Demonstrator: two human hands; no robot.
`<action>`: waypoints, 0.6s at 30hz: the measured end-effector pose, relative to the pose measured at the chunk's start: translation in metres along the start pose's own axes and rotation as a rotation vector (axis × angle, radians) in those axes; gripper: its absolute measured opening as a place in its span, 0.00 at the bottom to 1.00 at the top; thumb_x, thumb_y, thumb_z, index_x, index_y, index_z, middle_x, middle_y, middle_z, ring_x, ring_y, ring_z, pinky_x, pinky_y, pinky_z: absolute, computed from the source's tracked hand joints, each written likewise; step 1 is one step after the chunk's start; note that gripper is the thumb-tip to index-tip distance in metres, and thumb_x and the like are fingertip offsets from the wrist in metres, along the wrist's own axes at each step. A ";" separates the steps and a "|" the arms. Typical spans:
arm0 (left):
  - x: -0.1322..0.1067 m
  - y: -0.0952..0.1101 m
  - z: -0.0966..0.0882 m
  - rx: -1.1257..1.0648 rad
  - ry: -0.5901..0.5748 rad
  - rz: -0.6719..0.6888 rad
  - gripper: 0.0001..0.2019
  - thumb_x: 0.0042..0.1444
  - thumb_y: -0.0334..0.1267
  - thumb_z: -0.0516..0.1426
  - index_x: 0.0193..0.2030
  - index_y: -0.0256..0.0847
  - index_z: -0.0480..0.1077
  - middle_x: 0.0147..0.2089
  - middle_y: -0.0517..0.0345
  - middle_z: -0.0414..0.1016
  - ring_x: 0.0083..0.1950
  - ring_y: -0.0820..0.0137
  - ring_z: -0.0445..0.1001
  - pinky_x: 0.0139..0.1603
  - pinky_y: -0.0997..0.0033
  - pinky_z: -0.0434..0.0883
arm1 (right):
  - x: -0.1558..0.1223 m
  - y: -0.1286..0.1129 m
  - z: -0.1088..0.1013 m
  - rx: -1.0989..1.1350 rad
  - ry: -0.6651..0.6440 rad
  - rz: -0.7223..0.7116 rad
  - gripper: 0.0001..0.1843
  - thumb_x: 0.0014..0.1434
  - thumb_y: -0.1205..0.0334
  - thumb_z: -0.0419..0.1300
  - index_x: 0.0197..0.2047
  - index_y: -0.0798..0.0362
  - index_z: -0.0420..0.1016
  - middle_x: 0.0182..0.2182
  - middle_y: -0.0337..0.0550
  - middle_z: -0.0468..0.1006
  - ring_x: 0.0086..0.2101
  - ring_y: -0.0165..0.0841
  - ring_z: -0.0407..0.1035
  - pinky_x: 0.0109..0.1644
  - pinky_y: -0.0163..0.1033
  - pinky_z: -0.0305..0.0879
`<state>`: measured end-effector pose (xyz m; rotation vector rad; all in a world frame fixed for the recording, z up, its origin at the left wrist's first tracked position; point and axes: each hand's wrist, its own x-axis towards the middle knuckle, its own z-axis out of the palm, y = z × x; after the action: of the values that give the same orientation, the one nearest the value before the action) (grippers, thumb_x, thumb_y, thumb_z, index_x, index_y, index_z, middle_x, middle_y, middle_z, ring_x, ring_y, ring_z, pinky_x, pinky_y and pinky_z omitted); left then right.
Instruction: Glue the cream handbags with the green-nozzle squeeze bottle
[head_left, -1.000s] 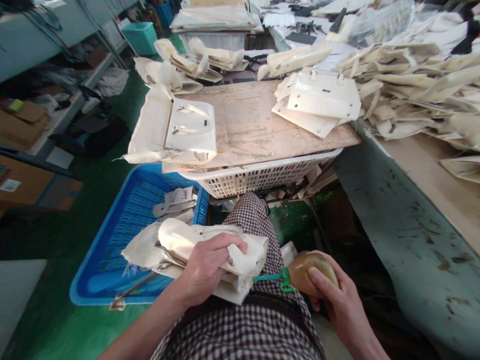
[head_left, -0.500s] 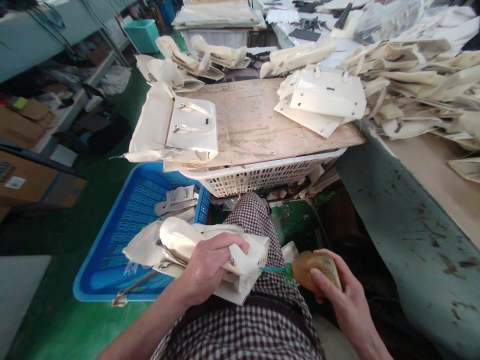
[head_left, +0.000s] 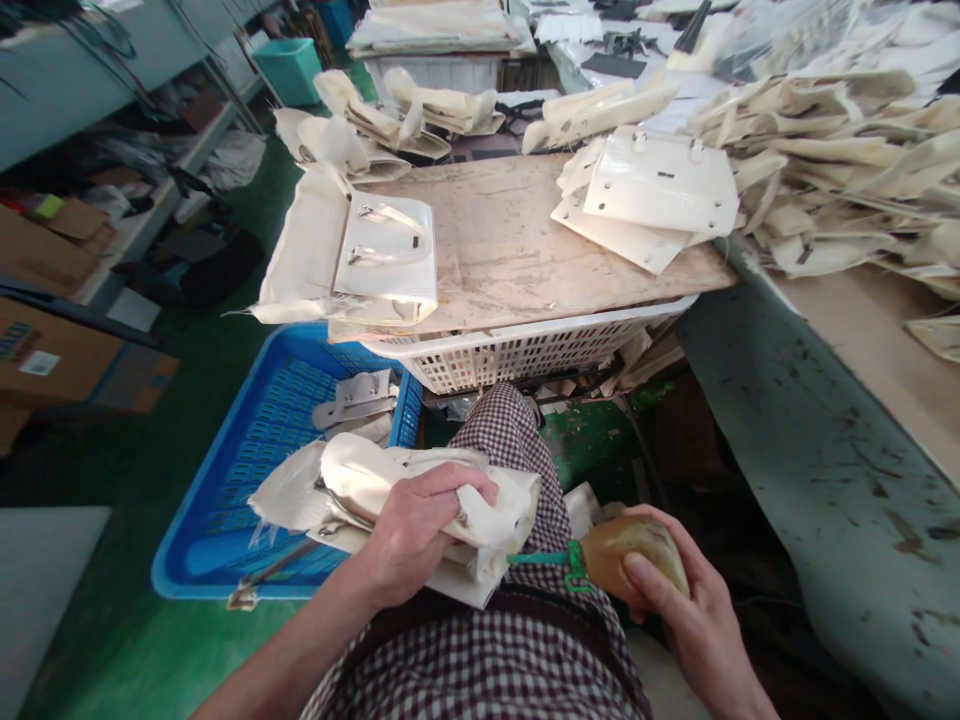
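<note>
On my lap lies a cream-white bag piece (head_left: pixel 367 475), folded, with metal fittings and loose threads at its left end. My left hand (head_left: pixel 420 530) grips it near the right end, fingers wrapped over the material. My right hand (head_left: pixel 682 590) is closed around a soft amber glue bottle (head_left: pixel 630 555) with a green collar and a thin teal nozzle. The bottle lies nearly level, and its nozzle tip is at the lower right edge of the bag piece; whether it touches is too small to tell.
A blue basket (head_left: pixel 217 500) with white pieces stands at left on the green floor. Ahead, a wooden board (head_left: pixel 495 240) on a white crate (head_left: pixel 525 350) bears white bag pieces (head_left: pixel 390 245). More pieces are heaped (head_left: pixel 840 170) on the right-hand table (head_left: pixel 885 330).
My right hand has lowered the glue bottle slightly, and its nozzle tip has shifted left and down along the bag piece's edge. My left hand keeps its grip.
</note>
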<state>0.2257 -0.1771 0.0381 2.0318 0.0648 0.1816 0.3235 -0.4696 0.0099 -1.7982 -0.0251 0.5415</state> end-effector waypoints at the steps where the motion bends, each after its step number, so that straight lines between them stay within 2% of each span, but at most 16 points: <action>1: 0.000 0.000 0.000 -0.005 -0.001 -0.010 0.16 0.59 0.20 0.49 0.42 0.39 0.74 0.46 0.53 0.82 0.48 0.68 0.80 0.53 0.69 0.73 | 0.000 0.000 0.000 0.009 -0.008 0.016 0.26 0.53 0.46 0.70 0.52 0.49 0.76 0.38 0.45 0.79 0.28 0.38 0.71 0.23 0.37 0.68; 4: 0.001 0.001 0.000 -0.004 -0.016 -0.001 0.15 0.60 0.21 0.49 0.41 0.39 0.74 0.46 0.52 0.82 0.48 0.67 0.80 0.53 0.69 0.74 | 0.004 0.002 0.001 0.024 0.003 0.081 0.27 0.52 0.46 0.71 0.51 0.48 0.75 0.40 0.45 0.78 0.30 0.39 0.71 0.23 0.37 0.68; 10: 0.002 0.004 0.000 0.059 -0.015 0.037 0.16 0.57 0.18 0.49 0.38 0.38 0.74 0.46 0.53 0.82 0.48 0.68 0.79 0.53 0.70 0.74 | 0.017 0.009 0.003 -0.025 0.081 0.072 0.28 0.51 0.44 0.71 0.50 0.49 0.74 0.39 0.46 0.78 0.31 0.41 0.71 0.23 0.39 0.68; 13: 0.004 0.004 0.000 0.104 -0.018 0.117 0.15 0.57 0.18 0.50 0.32 0.38 0.74 0.47 0.52 0.81 0.48 0.69 0.79 0.51 0.71 0.74 | 0.019 0.012 0.004 -0.087 0.100 0.027 0.28 0.50 0.44 0.71 0.50 0.49 0.74 0.41 0.46 0.79 0.34 0.43 0.73 0.28 0.41 0.71; 18: 0.009 0.004 0.001 0.160 -0.009 0.183 0.15 0.59 0.19 0.50 0.33 0.37 0.75 0.46 0.51 0.82 0.47 0.69 0.79 0.50 0.71 0.76 | 0.016 0.022 0.002 -0.160 0.085 -0.076 0.28 0.53 0.45 0.70 0.52 0.49 0.72 0.45 0.47 0.78 0.40 0.45 0.74 0.40 0.45 0.73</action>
<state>0.2340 -0.1785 0.0427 2.1985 -0.1155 0.2901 0.3312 -0.4693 -0.0162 -1.9670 -0.0796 0.4179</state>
